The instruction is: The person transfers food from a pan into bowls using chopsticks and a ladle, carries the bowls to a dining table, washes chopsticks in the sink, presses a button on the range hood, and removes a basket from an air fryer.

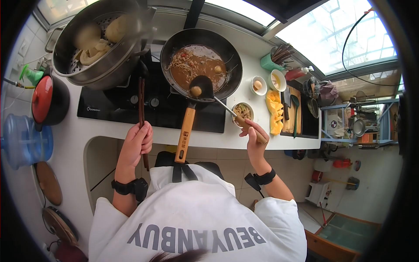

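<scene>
My left hand (139,140) is closed around a pair of dark chopsticks (141,102) that point up over the front edge of the black stove. With the fingers round its wooden handle, my right hand (254,139) holds a black ladle (201,85). A round brown piece rests in the ladle's bowl, at the near side of a dark wok (237,74). Reddish-brown broth (192,74) with noodle-like strands and another round piece lies in the wok. The wok's wooden handle (186,133) points toward me. Beside my right hand stands a small bowl of shredded food (242,112).
A steel steamer (104,70) with pale food stands at the upper left, near a red-lidded pot (42,99). To the right are a bowl with an egg (259,85), a yellow cloth (274,111), a knife (286,102) and a cutting board (293,124).
</scene>
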`<state>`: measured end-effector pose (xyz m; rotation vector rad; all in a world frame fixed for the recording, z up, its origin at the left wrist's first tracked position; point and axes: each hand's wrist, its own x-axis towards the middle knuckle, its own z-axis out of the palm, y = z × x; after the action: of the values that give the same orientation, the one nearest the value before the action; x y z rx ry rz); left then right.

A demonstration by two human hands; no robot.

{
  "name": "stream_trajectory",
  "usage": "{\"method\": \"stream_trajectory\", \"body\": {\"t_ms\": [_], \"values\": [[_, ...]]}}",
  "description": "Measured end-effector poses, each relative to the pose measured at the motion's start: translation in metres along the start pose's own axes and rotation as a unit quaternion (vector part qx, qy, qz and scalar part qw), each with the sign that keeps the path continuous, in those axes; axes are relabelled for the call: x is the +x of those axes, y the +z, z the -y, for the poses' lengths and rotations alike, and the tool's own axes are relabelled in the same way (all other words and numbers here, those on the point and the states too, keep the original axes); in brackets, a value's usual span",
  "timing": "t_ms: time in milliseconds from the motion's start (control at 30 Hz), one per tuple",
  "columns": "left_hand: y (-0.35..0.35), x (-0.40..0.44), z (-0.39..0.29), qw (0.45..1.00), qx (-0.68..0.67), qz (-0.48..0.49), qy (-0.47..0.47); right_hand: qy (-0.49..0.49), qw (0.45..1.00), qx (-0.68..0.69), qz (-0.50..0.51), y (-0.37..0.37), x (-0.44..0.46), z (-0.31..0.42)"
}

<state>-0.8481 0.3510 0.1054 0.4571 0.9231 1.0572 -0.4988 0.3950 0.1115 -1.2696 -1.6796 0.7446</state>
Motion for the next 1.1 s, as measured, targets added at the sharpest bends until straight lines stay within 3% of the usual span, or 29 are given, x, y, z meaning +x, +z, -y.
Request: {"method": "stream_trajectory", "body": {"t_ms": [67,333,500,800,933,1000,1100], "values": [[0.000,0.000,0.000,1.000,0.001,-0.002,0.000,0.133,0.986,0.098,-0.038,-0.010,0.008,0.001],[0.004,0.003,0.001,1.000,0.001,-0.002,-0.003,0.122,0.973,0.112,-0.158,-0.061,0.005,0.019],[0.008,0.012,0.000,1.000,0.013,0.016,0.000,0.150,0.964,0.049,-0.216,-0.097,-0.026,0.022],[0.025,0.029,-0.005,0.999,0.046,0.023,0.001,0.176,0.962,-0.032,-0.206,-0.102,-0.073,-0.025],[0.031,0.031,-0.006,0.998,0.055,0.022,-0.005,0.085,0.977,-0.111,-0.160,-0.098,-0.083,-0.040],[0.032,0.032,-0.006,0.998,0.053,0.021,-0.009,-0.008,0.960,-0.273,-0.064,-0.099,-0.086,-0.035],[0.033,0.032,-0.006,0.999,0.049,0.021,-0.011,-0.075,0.939,-0.336,0.004,-0.107,-0.087,-0.035]]}}
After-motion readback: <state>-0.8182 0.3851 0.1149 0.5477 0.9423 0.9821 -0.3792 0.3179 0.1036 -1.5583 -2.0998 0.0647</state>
